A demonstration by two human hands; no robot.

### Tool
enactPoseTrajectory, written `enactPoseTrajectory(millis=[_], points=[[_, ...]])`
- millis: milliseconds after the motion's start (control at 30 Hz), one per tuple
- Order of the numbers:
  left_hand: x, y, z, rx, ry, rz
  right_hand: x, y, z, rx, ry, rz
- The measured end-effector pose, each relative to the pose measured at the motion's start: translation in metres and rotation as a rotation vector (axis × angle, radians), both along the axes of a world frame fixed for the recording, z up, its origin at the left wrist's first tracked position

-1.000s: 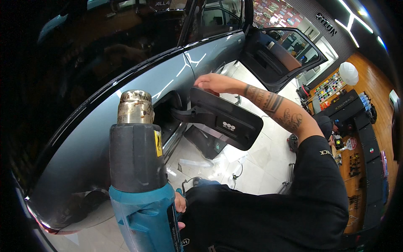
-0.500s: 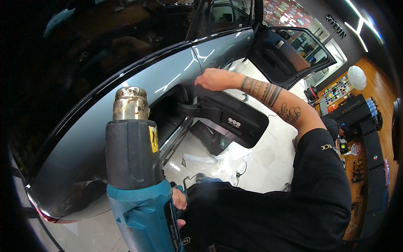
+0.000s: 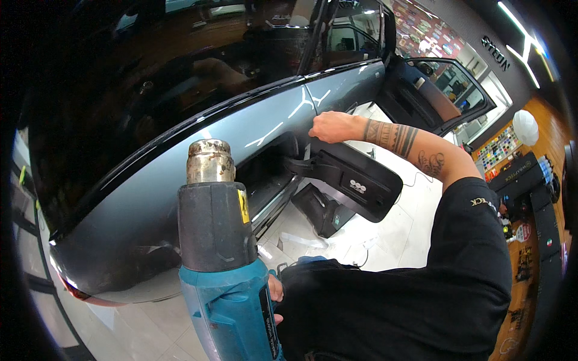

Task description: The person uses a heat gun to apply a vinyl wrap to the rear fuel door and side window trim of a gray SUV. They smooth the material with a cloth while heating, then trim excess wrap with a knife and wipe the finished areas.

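My left hand (image 3: 275, 289) grips a heat gun (image 3: 224, 307); only some fingers show beside its teal body. The gun has a black barrel (image 3: 217, 225) and a scorched metal nozzle (image 3: 211, 161) that points up across the picture in front of the grey car panel (image 3: 265, 117). Near the vertical panel seam, my tattooed right arm reaches over to the car's side. There my right hand (image 3: 337, 127) is closed, fingertips against the panel; what they pinch, if anything, is hidden. Just below that hand a black oblong plate (image 3: 367, 183) juts out on an arm.
Dark windows (image 3: 198, 66) run along the car's upper side. At the far end a door (image 3: 439, 96) stands open. A black case (image 3: 322, 210) and scraps of clear film (image 3: 304, 240) lie on the white tiled floor (image 3: 391, 240). Shelves of tools (image 3: 518, 259) line the right side.
The whole view has shifted, so the car appears further right and lower. My right hand stays closed by the seam. The heat gun remains in my left hand, slightly further right in view.
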State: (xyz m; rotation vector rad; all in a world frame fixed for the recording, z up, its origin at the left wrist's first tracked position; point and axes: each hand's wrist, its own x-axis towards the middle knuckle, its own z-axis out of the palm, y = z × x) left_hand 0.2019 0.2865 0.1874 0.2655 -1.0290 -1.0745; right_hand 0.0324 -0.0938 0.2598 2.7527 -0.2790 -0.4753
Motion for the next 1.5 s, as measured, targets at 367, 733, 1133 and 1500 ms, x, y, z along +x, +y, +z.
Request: enactPoseTrajectory(millis=[367, 733, 1133, 1500], points=[[0.008, 0.018, 0.002, -0.050, 0.038, 0.089, -0.007, -0.032, -0.023, 0.547, 0.048, -0.575], [-0.016, -0.005, -0.026, -0.234, 0.000, 0.056, -0.020, -0.023, -0.020, 0.564, 0.052, -0.213], [-0.089, -0.006, -0.011, -0.051, 0.057, 0.038, -0.235, 0.125, -0.028, 1.506, -1.085, -0.951], [-0.167, 0.034, -0.057, 0.315, 0.356, -0.436, -0.372, 0.245, -0.232, 1.704, -1.718, -1.274]])
